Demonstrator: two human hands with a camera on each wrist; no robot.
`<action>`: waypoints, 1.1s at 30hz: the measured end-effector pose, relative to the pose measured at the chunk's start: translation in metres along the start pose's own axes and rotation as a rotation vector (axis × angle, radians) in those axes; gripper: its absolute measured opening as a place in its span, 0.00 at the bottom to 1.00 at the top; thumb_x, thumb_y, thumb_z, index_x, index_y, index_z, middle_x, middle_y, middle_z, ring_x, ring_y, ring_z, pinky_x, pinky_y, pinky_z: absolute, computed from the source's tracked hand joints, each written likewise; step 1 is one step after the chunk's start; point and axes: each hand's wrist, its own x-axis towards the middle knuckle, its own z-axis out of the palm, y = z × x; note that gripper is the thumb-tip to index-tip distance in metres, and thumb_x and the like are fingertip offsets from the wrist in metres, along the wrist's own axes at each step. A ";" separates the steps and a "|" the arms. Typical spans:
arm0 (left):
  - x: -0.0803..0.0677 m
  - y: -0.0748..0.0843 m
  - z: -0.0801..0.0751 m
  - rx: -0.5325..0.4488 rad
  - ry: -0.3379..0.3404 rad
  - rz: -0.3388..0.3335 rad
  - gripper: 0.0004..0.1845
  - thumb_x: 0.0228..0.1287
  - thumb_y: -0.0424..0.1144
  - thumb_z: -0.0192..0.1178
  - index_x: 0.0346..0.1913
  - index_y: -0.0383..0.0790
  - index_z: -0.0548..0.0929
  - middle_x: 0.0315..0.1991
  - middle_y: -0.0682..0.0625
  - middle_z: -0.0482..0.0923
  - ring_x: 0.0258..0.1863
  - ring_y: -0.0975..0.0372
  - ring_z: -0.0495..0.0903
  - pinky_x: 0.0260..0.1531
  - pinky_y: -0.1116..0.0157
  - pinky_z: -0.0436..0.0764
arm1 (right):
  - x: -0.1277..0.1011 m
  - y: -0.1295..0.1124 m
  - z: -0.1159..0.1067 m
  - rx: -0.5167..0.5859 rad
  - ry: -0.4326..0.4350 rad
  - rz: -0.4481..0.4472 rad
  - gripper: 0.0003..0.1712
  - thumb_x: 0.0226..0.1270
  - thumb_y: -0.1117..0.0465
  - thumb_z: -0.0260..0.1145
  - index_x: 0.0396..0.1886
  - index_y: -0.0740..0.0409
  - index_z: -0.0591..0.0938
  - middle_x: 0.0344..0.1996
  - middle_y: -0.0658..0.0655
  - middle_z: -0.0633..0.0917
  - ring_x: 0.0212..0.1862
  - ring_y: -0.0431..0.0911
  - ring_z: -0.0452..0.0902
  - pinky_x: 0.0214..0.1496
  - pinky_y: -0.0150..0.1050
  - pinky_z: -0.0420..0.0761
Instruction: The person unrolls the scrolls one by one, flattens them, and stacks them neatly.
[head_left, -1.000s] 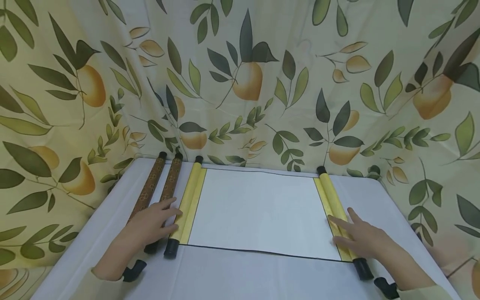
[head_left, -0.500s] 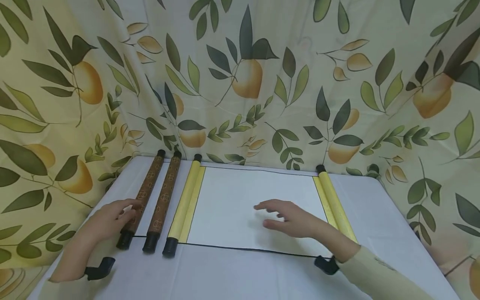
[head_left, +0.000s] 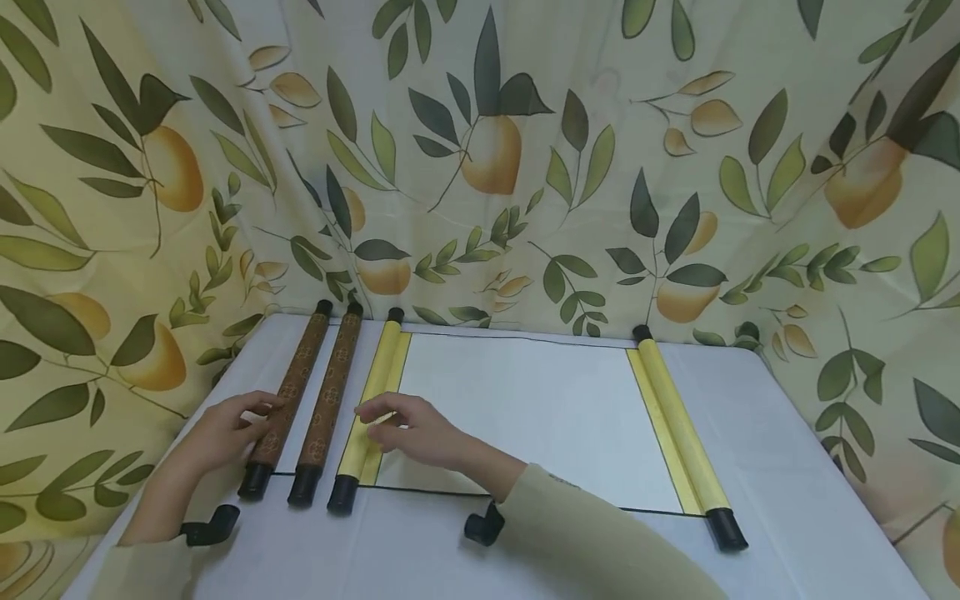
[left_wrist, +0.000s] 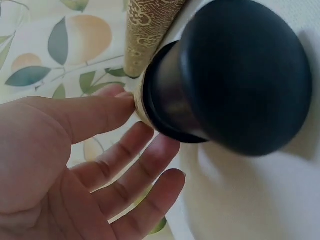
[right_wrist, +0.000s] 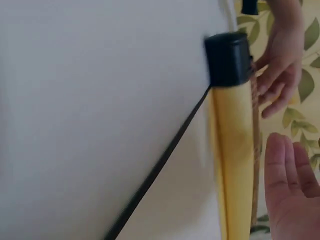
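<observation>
A partly unrolled brown scroll with a gold pattern lies at the left. A narrow white strip shows between its left roller (head_left: 291, 392) and its right roller (head_left: 330, 392), both black-capped. My left hand (head_left: 217, 433) is at the outer side of the left roller, thumb and fingertips touching it, fingers loosely bent. In the left wrist view the roller's black end knob (left_wrist: 245, 75) looms large beside the fingers. My right hand (head_left: 420, 429) hovers over the left yellow roller (head_left: 371, 383) of a second scroll, fingers loosely bent, holding nothing. White paper (head_left: 525, 408) stretches between its yellow rollers.
The right yellow roller (head_left: 681, 417) lies toward the right side of the white-covered table (head_left: 757, 467). A curtain (head_left: 480, 233) printed with fruit and leaves hangs behind and at the sides. A black wrist piece (head_left: 483, 527) sits under the right sleeve.
My right hand has left the right yellow roller and swept left across the paper. My left hand has shifted left from near the left yellow roller to the leftmost brown roller.
</observation>
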 end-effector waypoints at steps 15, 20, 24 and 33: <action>0.009 0.007 0.011 -0.336 -0.193 -0.186 0.39 0.73 0.43 0.59 0.79 0.41 0.51 0.55 0.28 0.74 0.39 0.54 0.83 0.35 0.58 0.83 | 0.057 -0.021 0.057 0.173 0.165 0.313 0.33 0.68 0.53 0.64 0.73 0.46 0.70 0.70 0.55 0.70 0.66 0.49 0.70 0.63 0.51 0.75; 0.011 0.003 0.008 -0.460 -0.232 -0.178 0.38 0.75 0.39 0.55 0.80 0.41 0.48 0.45 0.35 0.79 0.32 0.57 0.78 0.30 0.59 0.81 | 0.067 -0.028 0.071 0.235 0.174 0.336 0.39 0.68 0.53 0.65 0.77 0.51 0.64 0.74 0.52 0.64 0.72 0.51 0.63 0.69 0.53 0.69; 0.010 0.000 0.003 -0.518 -0.250 -0.209 0.37 0.76 0.39 0.54 0.80 0.43 0.49 0.37 0.43 0.78 0.29 0.58 0.76 0.30 0.61 0.80 | 0.073 -0.034 0.080 0.189 0.236 0.348 0.39 0.66 0.52 0.66 0.75 0.49 0.66 0.73 0.50 0.66 0.72 0.51 0.64 0.67 0.56 0.70; -0.003 -0.010 -0.009 -0.794 -0.311 -0.178 0.37 0.78 0.36 0.50 0.80 0.45 0.43 0.28 0.58 0.71 0.35 0.67 0.76 0.43 0.66 0.79 | 0.073 -0.036 0.087 0.173 0.292 0.305 0.36 0.65 0.55 0.66 0.74 0.47 0.69 0.70 0.46 0.71 0.73 0.48 0.62 0.69 0.53 0.69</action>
